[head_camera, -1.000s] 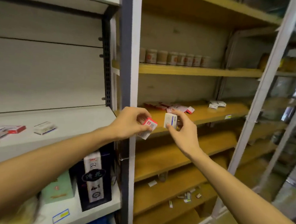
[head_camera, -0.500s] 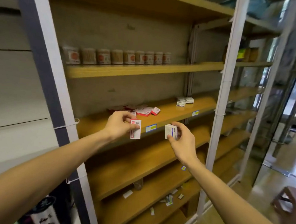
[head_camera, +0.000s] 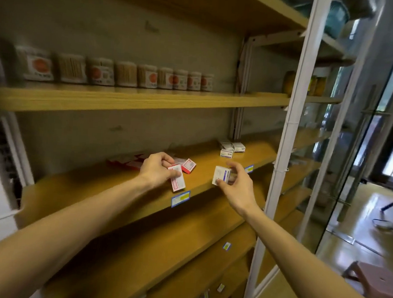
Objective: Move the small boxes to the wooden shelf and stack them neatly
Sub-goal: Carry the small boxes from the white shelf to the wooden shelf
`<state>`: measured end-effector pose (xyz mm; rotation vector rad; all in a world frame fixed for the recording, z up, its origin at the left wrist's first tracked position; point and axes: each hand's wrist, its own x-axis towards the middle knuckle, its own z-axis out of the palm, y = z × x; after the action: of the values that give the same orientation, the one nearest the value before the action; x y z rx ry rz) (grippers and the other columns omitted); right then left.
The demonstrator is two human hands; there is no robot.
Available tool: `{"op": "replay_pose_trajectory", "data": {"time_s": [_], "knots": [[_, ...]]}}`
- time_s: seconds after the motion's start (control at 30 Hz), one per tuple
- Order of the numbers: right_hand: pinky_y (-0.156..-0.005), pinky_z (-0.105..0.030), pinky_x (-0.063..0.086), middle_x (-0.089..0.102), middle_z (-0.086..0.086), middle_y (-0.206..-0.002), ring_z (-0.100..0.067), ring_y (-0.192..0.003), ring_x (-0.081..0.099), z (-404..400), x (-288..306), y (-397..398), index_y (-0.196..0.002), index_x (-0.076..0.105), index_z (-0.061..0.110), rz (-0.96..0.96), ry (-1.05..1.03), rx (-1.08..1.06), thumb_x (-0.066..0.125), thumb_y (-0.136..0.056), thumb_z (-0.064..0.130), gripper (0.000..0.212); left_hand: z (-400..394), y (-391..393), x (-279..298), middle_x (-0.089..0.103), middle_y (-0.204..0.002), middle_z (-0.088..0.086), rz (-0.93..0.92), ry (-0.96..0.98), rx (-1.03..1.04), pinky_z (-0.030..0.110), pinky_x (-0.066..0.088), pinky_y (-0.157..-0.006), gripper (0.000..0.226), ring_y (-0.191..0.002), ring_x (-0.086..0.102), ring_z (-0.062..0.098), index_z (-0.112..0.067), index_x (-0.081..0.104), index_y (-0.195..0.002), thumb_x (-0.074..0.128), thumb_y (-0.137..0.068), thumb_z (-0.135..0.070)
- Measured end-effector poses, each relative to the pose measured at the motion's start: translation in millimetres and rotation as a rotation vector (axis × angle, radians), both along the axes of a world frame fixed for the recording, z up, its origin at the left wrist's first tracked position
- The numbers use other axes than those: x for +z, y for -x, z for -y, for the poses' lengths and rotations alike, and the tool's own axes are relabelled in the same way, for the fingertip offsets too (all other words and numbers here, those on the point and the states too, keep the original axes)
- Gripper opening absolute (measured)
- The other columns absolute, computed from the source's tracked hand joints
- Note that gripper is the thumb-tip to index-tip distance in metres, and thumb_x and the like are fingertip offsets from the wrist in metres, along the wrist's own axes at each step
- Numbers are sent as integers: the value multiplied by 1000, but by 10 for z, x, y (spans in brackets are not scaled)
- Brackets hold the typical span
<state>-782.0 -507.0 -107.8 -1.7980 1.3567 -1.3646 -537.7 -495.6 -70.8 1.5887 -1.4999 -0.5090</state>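
Note:
My left hand (head_camera: 158, 169) grips a small red-and-white box (head_camera: 177, 181) over the front of the wooden shelf (head_camera: 109, 187). Just behind it lie more red-and-white boxes (head_camera: 188, 165) in a loose heap. My right hand (head_camera: 239, 186) holds a small white box with blue print (head_camera: 221, 175) at the shelf's front edge, to the right of the left hand. Farther back right on the same shelf stands a small stack of white-and-blue boxes (head_camera: 231, 149).
A row of toothpick jars (head_camera: 117, 73) lines the shelf above. A white upright post (head_camera: 286, 141) stands right of my right hand. Lower shelves (head_camera: 182, 264) hold scattered small items. A brown stool (head_camera: 377, 281) sits on the floor at right.
The view swung right from the white shelving to the wooden shelving. Both hands carried their boxes forward and now reach over the wooden shelf's front edge.

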Motion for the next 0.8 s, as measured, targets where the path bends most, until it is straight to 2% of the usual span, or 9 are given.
{"op": "replay_pose_trajectory", "data": {"time_s": [0.13,0.3,0.4,0.47,0.57,0.63,0.7,0.8], "knots": [[-96,-35,58,54,-3,-140,-15,-116,64,317,7,-111,-149,43,22,12,-31,27,74,-90,7,68,265,26,-147,69,-94,-7,38,-9,-19,34,60,-82,31,-91,68,8,-20,66,-109,83,-83,-24],[-98,-41,57,53,-4,-142,-19,-122,61,715,-81,-189,-148,44,23,-15,-56,-6,75,-89,8,67,495,-115,-208,65,-129,-9,530,71,-132,36,53,-91,35,-116,57,11,-30,66,-123,64,-94,-49],[-100,-39,56,54,-4,-143,-18,-125,59,901,-142,-180,-147,44,23,-62,-68,-4,73,-91,9,65,642,-126,-284,54,-142,-9,709,115,-194,38,42,-106,35,-132,43,11,-32,65,-126,57,-97,-50],[-106,-41,52,54,-1,-145,-17,-131,55,1050,-170,-150,-148,44,22,-151,-51,-22,72,-92,12,64,743,-116,-333,46,-149,-7,769,144,-230,37,36,-111,41,-137,38,12,-31,60,-135,53,-99,-48],[-107,-43,50,58,-2,-140,-21,-130,55,1339,-153,-71,-146,49,19,-254,-41,-73,72,-93,27,58,887,-65,-362,42,-151,-5,778,211,-219,33,34,-109,52,-138,38,12,-26,50,-143,57,-95,-46],[-108,-43,46,57,-7,-138,-26,-129,53,1544,-106,-8,-142,53,15,-357,-73,-123,66,-95,42,55,982,8,-342,42,-150,-6,805,239,-225,34,33,-110,53,-137,38,12,-27,50,-142,58,-94,-47],[-110,-43,39,51,-11,-144,-30,-132,46,1740,-75,64,-145,49,13,-499,-107,-174,56,-97,55,64,1100,79,-289,42,-151,-6,848,231,-234,35,32,-111,50,-138,38,13,-28,53,-140,55,-95,-51],[-114,-45,35,41,-13,-153,-31,-139,37,2008,-53,181,-152,38,12,-522,-117,-189,55,-93,65,81,1299,169,-212,36,-156,-3,937,141,-220,39,29,-116,57,-143,33,15,-28,47,-144,48,-97,-61]]}}
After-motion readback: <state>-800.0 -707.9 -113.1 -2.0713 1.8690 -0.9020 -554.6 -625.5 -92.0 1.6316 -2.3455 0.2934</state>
